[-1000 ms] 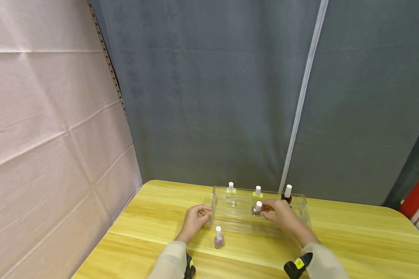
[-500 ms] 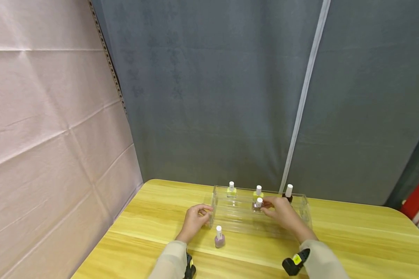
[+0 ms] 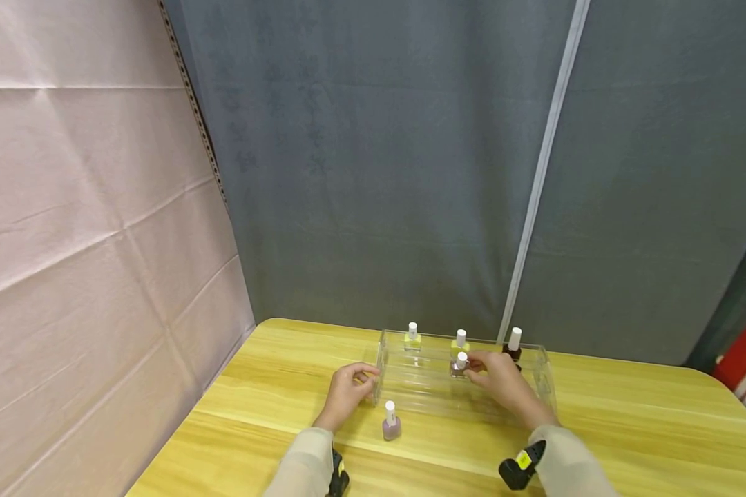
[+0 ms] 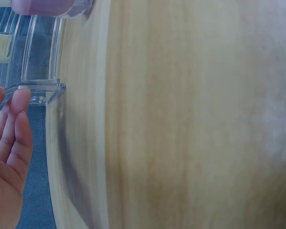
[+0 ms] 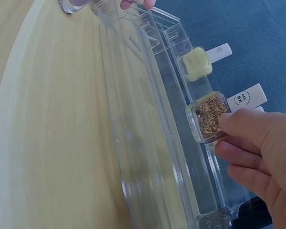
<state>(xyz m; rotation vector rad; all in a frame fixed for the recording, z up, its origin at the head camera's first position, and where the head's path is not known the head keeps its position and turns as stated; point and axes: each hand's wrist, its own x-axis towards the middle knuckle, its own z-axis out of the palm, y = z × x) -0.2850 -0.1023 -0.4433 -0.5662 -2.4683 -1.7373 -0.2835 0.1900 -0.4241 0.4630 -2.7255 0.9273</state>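
Observation:
My right hand [image 3: 500, 378] pinches a nail polish bottle [image 5: 210, 117] with copper glitter and a white cap between thumb and fingers. The bottle is over the upper tiers of a clear stepped rack [image 3: 423, 397], in front of a yellow nail polish bottle [image 3: 460, 346]. At the rack's left end, my left hand [image 3: 347, 392] holds the end panel between thumb and fingertips, as the left wrist view shows. A lilac nail polish bottle [image 3: 391, 426] stands on the table in front of the rack, near my left hand.
Another yellow bottle [image 3: 413, 341] stands on the rack's back tier at left, and a dark bottle [image 3: 512, 351] at right. My right hand partly covers the rack's right side. The wooden table [image 3: 273, 386] ends at a grey curtain [image 3: 373, 207].
The glitter bottle in my right hand has moved slightly back and up over the rack, then held almost still. My left hand stays at the rack's end.

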